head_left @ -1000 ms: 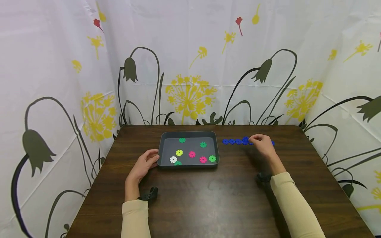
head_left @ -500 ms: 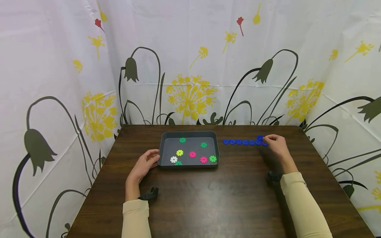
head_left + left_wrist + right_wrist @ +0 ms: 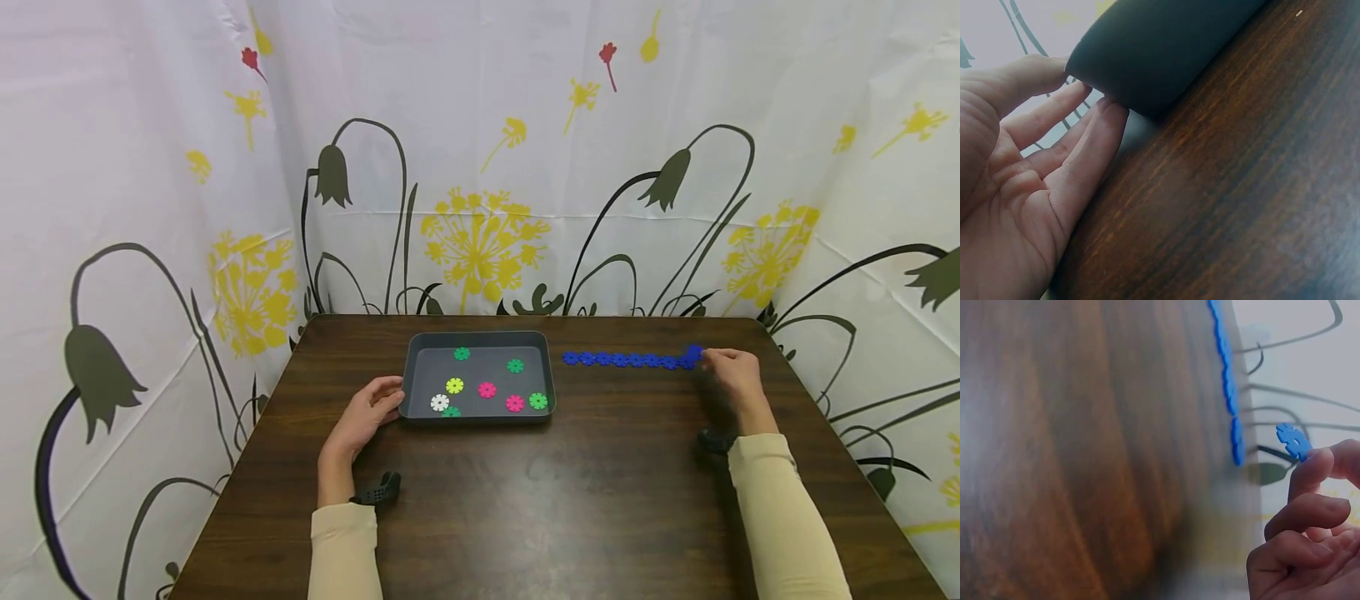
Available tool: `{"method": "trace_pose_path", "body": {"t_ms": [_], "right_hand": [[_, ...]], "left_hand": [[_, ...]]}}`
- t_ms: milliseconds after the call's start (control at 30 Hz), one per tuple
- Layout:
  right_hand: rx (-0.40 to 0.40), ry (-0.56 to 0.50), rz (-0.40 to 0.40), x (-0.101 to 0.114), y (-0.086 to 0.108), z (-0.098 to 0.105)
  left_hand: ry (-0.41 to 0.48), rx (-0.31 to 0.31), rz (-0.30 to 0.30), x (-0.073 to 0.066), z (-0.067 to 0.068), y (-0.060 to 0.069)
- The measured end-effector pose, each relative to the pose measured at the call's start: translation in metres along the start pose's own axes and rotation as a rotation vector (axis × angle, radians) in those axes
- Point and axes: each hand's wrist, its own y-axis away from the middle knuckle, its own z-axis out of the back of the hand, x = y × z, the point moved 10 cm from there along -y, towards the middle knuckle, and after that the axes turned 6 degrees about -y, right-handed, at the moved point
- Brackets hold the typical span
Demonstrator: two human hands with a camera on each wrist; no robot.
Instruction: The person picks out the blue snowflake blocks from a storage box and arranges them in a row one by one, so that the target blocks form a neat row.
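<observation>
In the head view, my left hand [image 3: 362,418] rests its fingertips against the left side of a dark grey tray [image 3: 480,420]. The left wrist view has the fingers [image 3: 1085,162] loosely bent at the outer wall of the tray [image 3: 1154,50], without plainly wrapping round it. My right hand [image 3: 735,377] pinches a blue snowflake-shaped disc [image 3: 1295,442] between thumb and forefinger, raised off the table. Below and left of it runs a row of blue discs [image 3: 619,360] along the table; in the right wrist view this row [image 3: 1227,381] ends near the held disc.
Inside the tray lie loose discs: several green [image 3: 515,366], two pink [image 3: 487,390], one yellow [image 3: 454,386] and one white [image 3: 439,402]. A dark wooden table [image 3: 525,500] carries everything. Behind it hangs a white flower-printed curtain [image 3: 450,150].
My right hand has moved rightward along the row with a blue disc held at its fingertips. More of the row's discs show behind it. The left hand stays at the tray.
</observation>
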Motion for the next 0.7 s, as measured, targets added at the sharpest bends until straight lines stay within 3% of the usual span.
{"method": "trace_pose_path", "body": {"t_ms": [200,467,700], "right_hand": [[-0.012,-0.045,-0.089,-0.019,-0.002,0.005],[-0.036,-0.129,-0.139,-0.034,-0.007,0.010],[0.001,-0.197,-0.221,-0.039,-0.009,0.009]], "left_hand": [[-0.027,-0.008,0.004,0.001,0.002,0.002],[-0.017,-0.014,0.011,0.003,0.003,0.000],[-0.001,0.000,0.006,0.001,0.001,0.000]]}}
